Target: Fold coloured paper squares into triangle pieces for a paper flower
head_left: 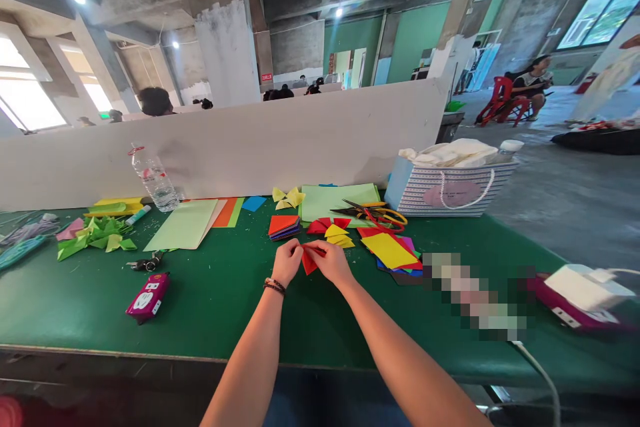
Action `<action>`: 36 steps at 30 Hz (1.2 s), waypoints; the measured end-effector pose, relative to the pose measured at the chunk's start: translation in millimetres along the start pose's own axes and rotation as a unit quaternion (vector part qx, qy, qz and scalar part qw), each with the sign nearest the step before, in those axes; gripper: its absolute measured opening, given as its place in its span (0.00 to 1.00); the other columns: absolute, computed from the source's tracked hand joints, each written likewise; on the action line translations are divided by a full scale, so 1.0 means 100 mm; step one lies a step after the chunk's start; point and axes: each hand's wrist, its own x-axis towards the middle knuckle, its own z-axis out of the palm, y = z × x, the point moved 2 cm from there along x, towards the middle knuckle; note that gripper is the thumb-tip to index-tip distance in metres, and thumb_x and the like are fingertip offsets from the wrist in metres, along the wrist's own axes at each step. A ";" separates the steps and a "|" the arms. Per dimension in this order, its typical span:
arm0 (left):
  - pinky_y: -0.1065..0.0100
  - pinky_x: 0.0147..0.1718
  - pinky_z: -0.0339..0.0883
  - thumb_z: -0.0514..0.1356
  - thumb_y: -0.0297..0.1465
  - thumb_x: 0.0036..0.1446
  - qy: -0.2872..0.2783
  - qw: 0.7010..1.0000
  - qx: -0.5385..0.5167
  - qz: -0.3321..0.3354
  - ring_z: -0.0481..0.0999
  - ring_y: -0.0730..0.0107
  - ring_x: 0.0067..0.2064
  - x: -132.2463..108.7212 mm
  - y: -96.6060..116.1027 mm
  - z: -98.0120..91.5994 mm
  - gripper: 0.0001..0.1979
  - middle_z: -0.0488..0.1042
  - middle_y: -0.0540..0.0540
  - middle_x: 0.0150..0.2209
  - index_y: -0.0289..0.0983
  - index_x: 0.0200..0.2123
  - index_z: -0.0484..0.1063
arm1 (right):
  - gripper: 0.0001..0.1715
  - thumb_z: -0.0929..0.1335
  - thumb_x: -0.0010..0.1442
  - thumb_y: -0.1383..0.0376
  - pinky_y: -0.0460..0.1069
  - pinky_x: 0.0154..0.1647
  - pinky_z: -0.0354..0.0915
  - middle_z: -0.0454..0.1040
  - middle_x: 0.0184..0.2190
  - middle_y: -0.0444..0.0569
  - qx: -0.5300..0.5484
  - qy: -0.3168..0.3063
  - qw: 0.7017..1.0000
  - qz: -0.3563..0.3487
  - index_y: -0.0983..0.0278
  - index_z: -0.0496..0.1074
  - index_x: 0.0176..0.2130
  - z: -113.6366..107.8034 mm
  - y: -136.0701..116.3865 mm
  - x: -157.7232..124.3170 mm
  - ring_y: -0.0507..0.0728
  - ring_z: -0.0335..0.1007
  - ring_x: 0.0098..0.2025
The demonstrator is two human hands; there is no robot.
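My left hand (pixel 287 261) and my right hand (pixel 330 262) meet over the green table (pixel 210 300), both pinching a small folded piece of red paper (pixel 309 260) between them. Just beyond my fingers lie folded red and yellow paper shapes (pixel 334 230). A stack of coloured paper squares (pixel 283 225) sits behind my left hand. Another pile topped by a yellow square (pixel 390 251) lies to the right of my right hand.
Orange-handled scissors (pixel 377 213) rest on a green sheet. A striped bag (pixel 450 187) stands at the back right, a water bottle (pixel 156 180) at the back left. Green paper scraps (pixel 95 235), keys (pixel 146 261), a magenta device (pixel 148 295) and a white charger (pixel 585 285) lie around. A white partition (pixel 250 140) backs the table.
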 end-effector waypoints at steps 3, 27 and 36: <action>0.56 0.44 0.71 0.58 0.37 0.62 0.005 1.000 0.000 0.000 0.74 0.61 0.46 0.01 -0.01 0.00 0.17 0.71 0.43 0.49 0.34 0.50 0.68 | 0.13 0.65 0.57 0.61 0.51 0.39 0.70 0.80 0.35 0.48 0.000 -0.002 1.000 -0.003 0.60 0.78 0.37 0.01 -0.01 -0.01 0.57 0.76 0.37; 0.57 0.43 0.71 0.57 0.36 0.63 0.012 0.999 0.044 0.013 0.74 0.64 0.45 0.02 -0.02 0.04 0.16 0.71 0.42 0.48 0.34 0.50 0.68 | 0.14 0.65 0.56 0.59 0.51 0.40 0.71 0.80 0.37 0.48 -0.007 0.042 0.999 0.013 0.59 0.77 0.38 -0.01 0.01 0.01 0.58 0.76 0.39; 0.60 0.40 0.72 0.57 0.37 0.63 0.018 0.997 0.073 -0.013 0.75 0.67 0.41 0.01 -0.04 0.04 0.14 0.73 0.44 0.44 0.34 0.47 0.69 | 0.14 0.65 0.55 0.56 0.51 0.33 0.69 0.80 0.30 0.49 -0.030 0.080 0.995 0.046 0.61 0.77 0.32 -0.07 0.09 0.04 0.59 0.75 0.31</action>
